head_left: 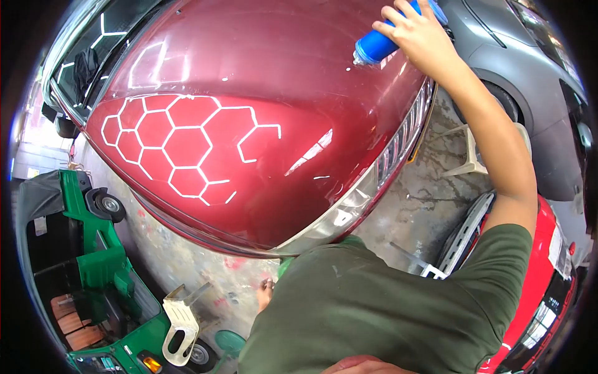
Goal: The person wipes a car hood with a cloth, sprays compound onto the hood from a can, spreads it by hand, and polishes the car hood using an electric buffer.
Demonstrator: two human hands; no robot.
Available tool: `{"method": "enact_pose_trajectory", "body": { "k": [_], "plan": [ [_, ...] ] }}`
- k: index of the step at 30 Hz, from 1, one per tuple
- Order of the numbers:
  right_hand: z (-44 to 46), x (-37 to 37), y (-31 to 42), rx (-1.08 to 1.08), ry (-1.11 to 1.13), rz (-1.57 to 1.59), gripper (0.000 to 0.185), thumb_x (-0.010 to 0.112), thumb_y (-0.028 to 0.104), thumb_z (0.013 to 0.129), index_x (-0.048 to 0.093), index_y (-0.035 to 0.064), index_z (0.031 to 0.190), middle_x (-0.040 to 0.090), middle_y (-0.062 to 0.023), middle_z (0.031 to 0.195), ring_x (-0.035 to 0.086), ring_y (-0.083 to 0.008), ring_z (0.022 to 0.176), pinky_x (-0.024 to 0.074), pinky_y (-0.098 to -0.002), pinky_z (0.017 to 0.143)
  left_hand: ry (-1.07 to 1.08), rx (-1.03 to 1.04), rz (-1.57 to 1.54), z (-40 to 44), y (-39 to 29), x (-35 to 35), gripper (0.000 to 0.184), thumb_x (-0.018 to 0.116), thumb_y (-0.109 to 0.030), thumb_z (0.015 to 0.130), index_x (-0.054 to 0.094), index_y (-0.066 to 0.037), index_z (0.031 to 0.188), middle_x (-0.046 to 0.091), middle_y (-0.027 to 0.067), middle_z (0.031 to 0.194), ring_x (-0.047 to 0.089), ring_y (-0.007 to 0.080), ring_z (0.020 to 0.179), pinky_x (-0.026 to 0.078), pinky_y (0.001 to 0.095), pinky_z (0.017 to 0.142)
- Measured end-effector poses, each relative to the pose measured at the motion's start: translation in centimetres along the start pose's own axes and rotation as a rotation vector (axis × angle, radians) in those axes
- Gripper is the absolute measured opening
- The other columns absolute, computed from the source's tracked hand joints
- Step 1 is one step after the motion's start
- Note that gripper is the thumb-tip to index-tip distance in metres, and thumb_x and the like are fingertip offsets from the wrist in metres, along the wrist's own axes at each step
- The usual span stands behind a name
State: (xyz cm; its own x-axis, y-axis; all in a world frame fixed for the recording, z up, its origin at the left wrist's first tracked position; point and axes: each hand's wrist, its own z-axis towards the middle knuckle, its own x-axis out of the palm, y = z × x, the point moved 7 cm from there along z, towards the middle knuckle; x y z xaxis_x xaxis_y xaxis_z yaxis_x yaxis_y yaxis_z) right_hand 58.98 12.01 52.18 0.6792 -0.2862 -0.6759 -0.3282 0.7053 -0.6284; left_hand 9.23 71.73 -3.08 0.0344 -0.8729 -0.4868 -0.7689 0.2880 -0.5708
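your right hand (420, 34) is wrapped round a blue bottle (375, 47), its nozzle tilted down over the dark red car hood (280, 68). a slack grip could drop it and scratch the paint; the tilt could let it drip. the bottle lies within your fingers, its nozzle beyond them, well apart from the white hexagon lines (188, 127). your left hand (265, 294) is partly hidden, so its grip can't be told.

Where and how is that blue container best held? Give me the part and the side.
Best grip the blue container around its rounded body, coming from the side away from its pale tip. The tubular shape suits wrapped fingers, and the tip points away from the right hand.
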Motion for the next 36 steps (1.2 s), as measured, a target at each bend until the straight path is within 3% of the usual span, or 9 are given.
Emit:
{"method": "enact_pose_trajectory", "body": {
  "k": [4,6,8,10,11,15,18,26,36],
  "plan": [
    [-0.3,-4.2,4.5,-0.064,-0.006,0.075,0.021,0.065,0.017,0.082,0.070,0.0142,0.102,0.060,-0.0050,0.095,0.060,-0.0278,0.102,0.0286,-0.0649,0.122,0.128,0.022,-0.045,1.4,-3.4,0.5,0.050,0.066,-0.040,0.103,0.065,0.001,0.132,0.075,0.0141,0.110,0.070,0.0221,0.093,0.055,0.0364,0.082],
    [-0.4,-6.1,7.0,-0.147,0.012,0.047,0.035,0.075,0.026,0.072,0.072,0.0120,0.104,0.062,-0.0053,0.101,0.059,-0.0285,0.108,0.0235,-0.0646,0.124,0.155,-0.034,-0.037,1.2,-4.4,0.0,0.048,0.066,-0.039,0.103,0.063,-0.001,0.133,0.073,0.0130,0.112,0.069,0.0224,0.094,0.054,0.0368,0.080],
    [-0.2,-7.7,8.0,-0.190,-0.053,0.097,0.041,0.083,0.028,0.077,0.069,0.0087,0.110,0.065,-0.0058,0.094,0.065,-0.0228,0.091,0.0503,-0.0527,0.107,0.153,-0.087,-0.034,0.1,-5.3,-0.9,0.047,0.066,-0.038,0.104,0.062,-0.002,0.135,0.072,0.0125,0.114,0.069,0.0229,0.095,0.054,0.0373,0.077],
    [-1.6,-2.2,7.9,-0.024,0.177,0.030,0.050,0.072,0.009,0.082,0.069,0.0141,0.131,0.066,-0.0062,0.129,0.061,-0.0277,0.127,0.0337,-0.0534,0.122,0.124,-0.122,-0.045,-0.1,-5.8,-2.2,0.047,0.065,-0.039,0.104,0.060,-0.003,0.136,0.071,0.0124,0.115,0.070,0.0236,0.096,0.053,0.0378,0.074],
    [-1.7,-2.0,7.4,0.016,0.197,-0.032,0.044,0.071,0.011,0.084,0.072,0.0190,0.128,0.066,-0.0029,0.126,0.057,-0.0236,0.131,0.0243,-0.0572,0.127,0.113,-0.134,-0.051,-0.2,-5.4,-2.8,0.046,0.063,-0.039,0.106,0.060,-0.003,0.135,0.070,0.0132,0.118,0.070,0.0244,0.098,0.053,0.0390,0.074],
    [-4.1,1.1,4.3,0.134,0.269,-0.032,0.046,0.073,0.008,0.080,0.072,0.0159,0.125,0.064,-0.0043,0.123,0.057,-0.0239,0.128,0.0317,-0.0575,0.122,0.093,-0.215,-0.099,-0.5,-3.7,-4.0,0.046,0.066,-0.038,0.104,0.062,-0.001,0.130,0.071,0.0145,0.113,0.069,0.0249,0.092,0.054,0.0413,0.079],
    [-6.4,2.1,3.5,0.210,0.324,-0.046,0.048,0.074,0.007,0.078,0.072,0.0159,0.125,0.064,-0.0047,0.123,0.057,-0.0249,0.126,0.0350,-0.0589,0.118,0.122,-0.086,-0.010,5.2,5.7,-3.8,0.046,0.068,-0.038,0.103,0.067,0.004,0.120,0.073,0.0137,0.103,0.067,0.0227,0.088,0.053,0.0387,0.080],
    [-8.7,-2.3,9.1,0.151,0.381,0.056,0.032,0.068,0.012,0.085,0.074,0.0133,0.117,0.064,-0.0043,0.117,0.057,-0.0244,0.122,0.0377,-0.0601,0.114,0.151,-0.066,0.013,4.9,1.3,-4.8,0.048,0.068,-0.041,0.102,0.066,0.004,0.121,0.074,0.0137,0.106,0.067,0.0231,0.091,0.053,0.0391,0.082],
    [-5.6,3.9,1.4,0.326,0.455,-0.078,0.043,0.070,0.005,0.082,0.074,0.0144,0.124,0.065,-0.0053,0.120,0.057,-0.0265,0.126,0.0389,-0.0582,0.112,0.140,-0.100,-0.108,4.9,-5.8,-4.7,0.045,0.062,-0.040,0.106,0.059,-0.006,0.135,0.072,0.0112,0.116,0.072,0.0253,0.095,0.055,0.0420,0.077]
  ]
}}
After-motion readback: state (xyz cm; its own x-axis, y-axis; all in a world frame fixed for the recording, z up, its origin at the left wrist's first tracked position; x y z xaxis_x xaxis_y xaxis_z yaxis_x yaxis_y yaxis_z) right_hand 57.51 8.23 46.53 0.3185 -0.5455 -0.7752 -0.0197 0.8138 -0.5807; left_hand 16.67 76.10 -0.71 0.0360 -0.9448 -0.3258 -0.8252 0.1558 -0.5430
